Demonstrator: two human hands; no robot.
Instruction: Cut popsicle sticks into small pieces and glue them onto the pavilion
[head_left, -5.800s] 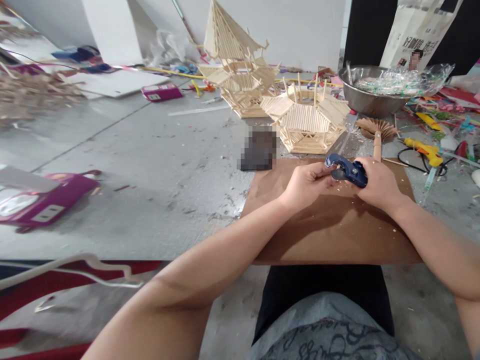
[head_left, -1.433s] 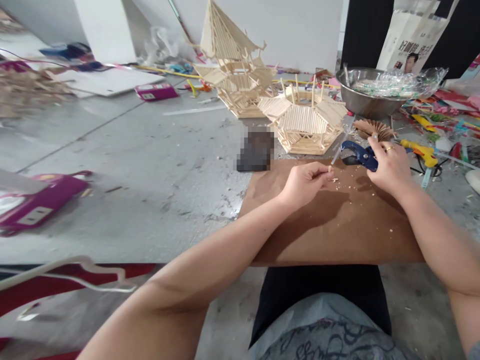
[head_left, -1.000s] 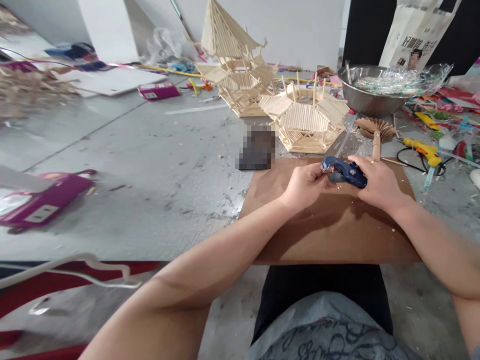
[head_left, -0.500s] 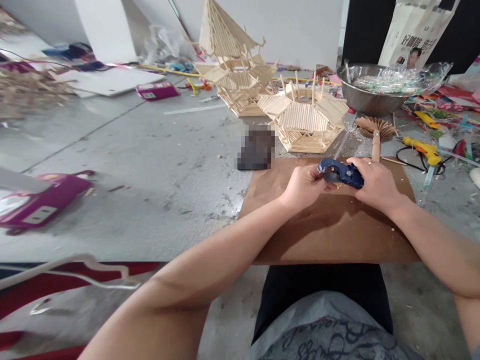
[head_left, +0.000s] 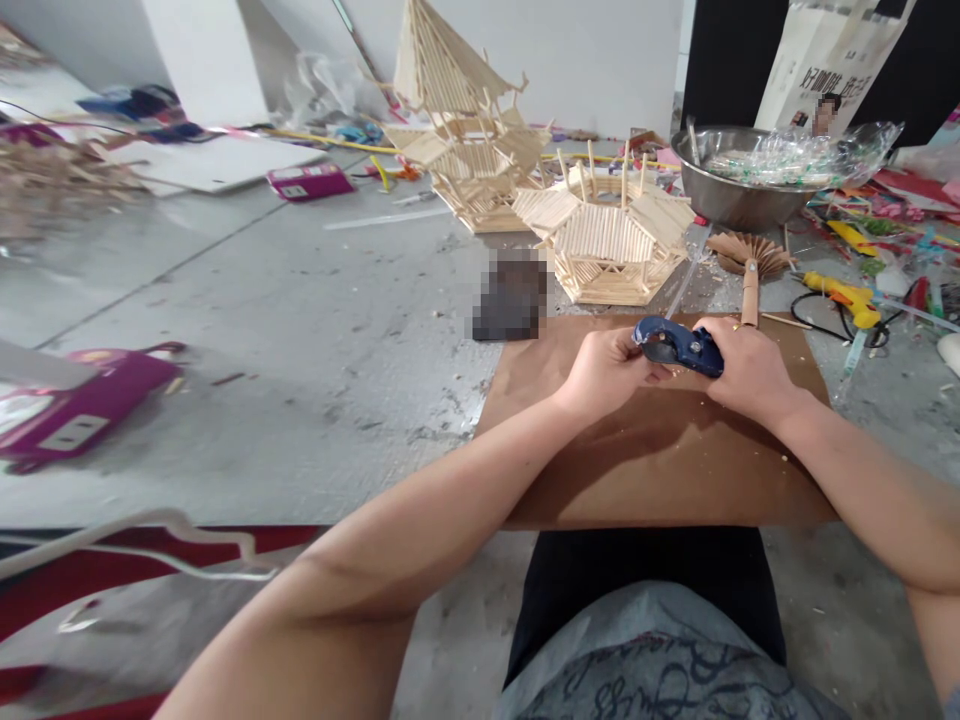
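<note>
My right hand (head_left: 746, 370) is wrapped round the handles of a blue pipe cutter (head_left: 696, 350), above a sheet of brown paper (head_left: 675, 470). The cutter's curved jaw and dark blade point left, toward my left hand (head_left: 604, 372). That hand is closed, its fingertips pinched right beside the jaw; whatever they hold is too small or hidden to name. Pale crumbs dot the paper. Beyond it stands a six-sided model of wooden sticks (head_left: 604, 235) with short upright posts, and behind that a taller stick pagoda (head_left: 480, 160) with a pointed roof.
A blurred dark object (head_left: 510, 298) lies at the paper's far left corner. Right of the models are a paper fan (head_left: 750, 255), a yellow glue gun (head_left: 844, 295) and a metal bowl (head_left: 739, 205) holding plastic-wrapped items. Purple power strips (head_left: 97, 400) lie on the left.
</note>
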